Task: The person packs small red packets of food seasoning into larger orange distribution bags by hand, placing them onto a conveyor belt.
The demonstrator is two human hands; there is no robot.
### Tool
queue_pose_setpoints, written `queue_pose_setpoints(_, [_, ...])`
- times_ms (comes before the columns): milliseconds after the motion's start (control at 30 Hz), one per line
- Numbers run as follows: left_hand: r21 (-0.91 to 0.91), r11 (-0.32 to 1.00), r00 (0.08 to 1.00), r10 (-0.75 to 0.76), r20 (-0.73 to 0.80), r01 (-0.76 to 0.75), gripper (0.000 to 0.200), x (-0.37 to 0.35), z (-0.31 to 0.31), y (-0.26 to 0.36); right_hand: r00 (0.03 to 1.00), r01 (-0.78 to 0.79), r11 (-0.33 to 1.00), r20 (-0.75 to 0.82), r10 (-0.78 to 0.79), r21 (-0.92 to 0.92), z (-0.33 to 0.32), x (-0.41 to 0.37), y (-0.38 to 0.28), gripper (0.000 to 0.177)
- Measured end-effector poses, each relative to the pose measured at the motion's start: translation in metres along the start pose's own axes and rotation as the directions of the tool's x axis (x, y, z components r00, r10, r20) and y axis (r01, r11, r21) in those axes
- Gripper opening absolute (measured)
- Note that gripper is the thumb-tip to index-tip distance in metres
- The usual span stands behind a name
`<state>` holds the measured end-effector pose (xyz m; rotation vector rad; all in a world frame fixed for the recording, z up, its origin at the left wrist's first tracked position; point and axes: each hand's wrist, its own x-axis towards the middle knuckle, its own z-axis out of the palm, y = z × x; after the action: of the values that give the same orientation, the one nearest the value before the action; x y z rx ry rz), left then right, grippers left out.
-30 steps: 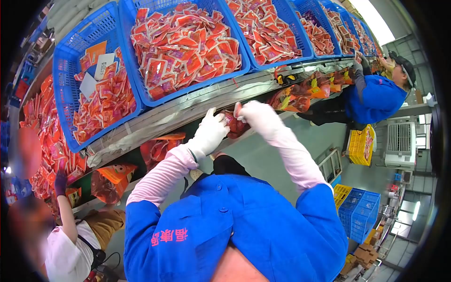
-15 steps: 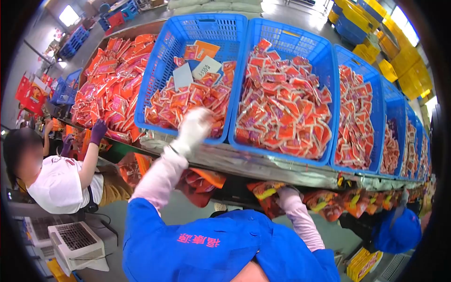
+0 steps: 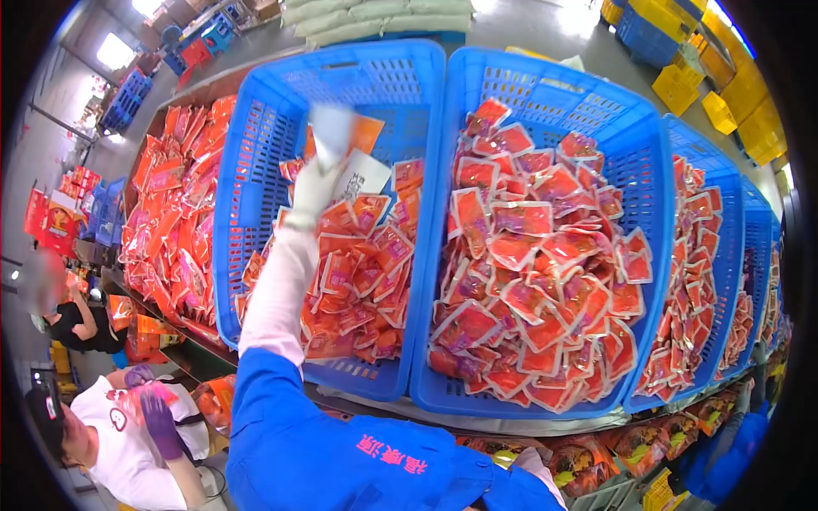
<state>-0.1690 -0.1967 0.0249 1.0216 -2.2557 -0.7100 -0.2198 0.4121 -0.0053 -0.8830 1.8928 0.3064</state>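
My left hand [image 3: 315,192], in a white glove, reaches into the nearest blue crate [image 3: 230,213] on the left. Its fingers are closed on a white card [image 3: 332,128], blurred by motion and raised at an angle. Just right of the hand, a second white card with dark writing [image 3: 365,175] lies on the small red packets [image 3: 358,264]. Behind the cards is an orange packet [image 3: 368,132]. My right hand is hidden below the crates; only part of its pale sleeve [image 3: 541,479] shows, close to printed bags [image 3: 579,464].
Another blue crate [image 3: 430,375] heaped with red packets adjoins on the right, with more crates beyond. Loose red packets [image 3: 175,204] lie in a bin at left. A co-worker in a white shirt [image 3: 119,434] works at lower left. White sacks [image 3: 375,19] are stacked behind.
My left hand has moved forward from the crate's near end and picked up the plain white card. My view has come closer to the crates. My right hand has dropped out of sight.
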Motion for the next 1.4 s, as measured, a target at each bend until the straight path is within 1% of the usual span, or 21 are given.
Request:
queue_pose_setpoints(67, [-0.081, 0.996, 0.983, -0.006, 0.183, 0.021, 0.049, 0.056, 0.010, -0.024, 1.000, -0.008, 1.000, 0.014, 0.008, 0.010, -0.002, 0.004, -0.005, 0.028])
queue_pose_setpoints(167, [0.366, 0.928, 0.947, -0.173, 0.271, 0.065, 0.085, 0.119, 0.008, -0.076, 1.000, -0.015, 1.000, 0.015, 0.015, 0.011, -0.003, 0.010, -0.010, 0.026])
queue_pose_setpoints(233, [0.720, 0.662, 0.799, -0.539, 0.265, 0.208, 0.110, 0.076, 0.017, -0.079, 1.000, -0.016, 1.000, 0.011, 0.016, 0.016, -0.004, 0.011, -0.013, 0.025])
queue_pose_setpoints(267, [0.800, 0.565, 0.794, -0.573, 0.204, 0.202, 0.127, 0.040, 0.027, -0.072, 1.000, -0.015, 1.000, 0.008, 0.015, 0.019, -0.004, 0.012, -0.014, 0.024])
queue_pose_setpoints(367, [0.719, 0.642, 0.809, -0.555, 0.195, 0.267, 0.120, -0.035, 0.033, -0.109, 1.000, 0.000, 1.000, -0.009, 0.000, 0.023, -0.003, 0.009, -0.016, 0.023])
queue_pose_setpoints(433, [0.688, 0.715, 0.779, -0.501, 0.376, 0.127, 0.112, -0.070, 0.029, -0.112, 0.999, 0.013, 1.000, -0.032, -0.012, 0.021, 0.003, 0.003, -0.018, 0.022])
queue_pose_setpoints(533, [0.559, 0.808, 0.807, -0.198, 0.556, -0.186, 0.090, -0.132, 0.013, -0.065, 0.996, 0.036, 0.999, -0.082, -0.036, -0.001, 0.015, -0.007, -0.023, 0.021])
queue_pose_setpoints(633, [0.346, 0.935, 0.662, -0.208, 0.720, -0.082, 0.045, -0.195, -0.013, -0.004, 0.988, 0.065, 0.998, -0.138, -0.068, -0.026, 0.034, -0.016, -0.030, 0.020])
queue_pose_setpoints(700, [0.296, 0.935, 0.740, -0.057, 0.671, -0.196, 0.039, -0.223, -0.028, 0.020, 0.978, 0.085, 0.996, -0.187, -0.090, -0.032, 0.044, -0.020, -0.036, 0.020])
queue_pose_setpoints(733, [0.257, 0.918, 0.790, 0.089, 0.607, -0.301, 0.034, -0.236, -0.037, 0.034, 0.973, 0.097, 0.995, -0.206, -0.101, -0.034, 0.051, -0.023, -0.039, 0.019])
queue_pose_setpoints(900, [0.451, 0.587, 0.661, 0.202, 0.722, -0.672, 0.034, -0.257, -0.085, 0.109, 0.907, 0.229, 0.972, -0.351, -0.233, -0.053, 0.066, -0.038, -0.063, 0.020])
queue_pose_setpoints(933, [0.445, 0.556, 0.703, 0.436, 0.563, -0.702, 0.029, -0.272, -0.092, 0.110, 0.866, 0.308, 0.948, -0.388, -0.315, -0.081, 0.056, -0.053, -0.073, 0.020])
queue_pose_setpoints(967, [0.443, 0.552, 0.700, 0.454, 0.552, -0.706, 0.029, -0.275, -0.096, 0.116, 0.820, 0.376, 0.919, -0.419, -0.391, -0.121, 0.044, -0.073, -0.084, 0.020])
queue_pose_setpoints(1000, [0.432, 0.582, 0.720, 0.487, 0.493, -0.689, 0.028, -0.279, -0.103, 0.121, 0.822, 0.389, 0.889, -0.344, -0.453, -0.241, -0.002, -0.111, -0.100, 0.018])
queue_pose_setpoints(1100, [0.179, 0.801, 0.801, 0.497, 0.333, -0.571, 0.023, -0.287, -0.119, 0.130, 0.506, 0.349, 0.901, -0.758, -0.412, -0.257, -0.077, -0.089, -0.115, 0.012])
queue_pose_setpoints(1167, [-0.182, 0.956, 0.947, 0.264, 0.185, -0.231, 0.017, -0.300, -0.110, 0.118, 0.255, 0.349, 0.845, -0.827, -0.502, -0.405, -0.119, -0.040, -0.116, 0.027])
queue_pose_setpoints(1200, [-0.448, 0.893, 0.957, 0.094, 0.273, 0.040, 0.013, -0.305, -0.113, 0.119, 0.227, 0.344, 0.823, -0.811, -0.539, -0.452, -0.126, -0.002, -0.117, 0.031])
queue_pose_setpoints(1233, [-0.453, 0.891, 0.959, 0.095, 0.266, 0.038, 0.014, -0.313, -0.129, 0.138, 0.202, 0.340, 0.803, -0.796, -0.571, -0.490, -0.125, 0.031, -0.119, 0.035])
queue_pose_setpoints(1267, [-0.574, 0.804, 0.957, 0.020, 0.289, 0.157, 0.015, -0.324, -0.137, 0.155, 0.221, 0.357, 0.800, -0.789, -0.574, -0.482, -0.126, 0.044, -0.128, 0.035])
queue_pose_setpoints(1333, [-0.720, 0.627, 0.939, -0.054, 0.340, 0.297, 0.018, -0.348, -0.150, 0.169, 0.586, 0.073, 0.939, -0.747, -0.314, -0.337, -0.123, 0.054, -0.144, 0.028])
queue_pose_setpoints(1400, [-0.775, 0.516, 0.926, -0.113, 0.361, 0.365, 0.020, -0.382, -0.161, 0.170, 0.575, 0.210, 0.947, -0.752, -0.322, -0.244, -0.120, 0.040, -0.135, 0.026])
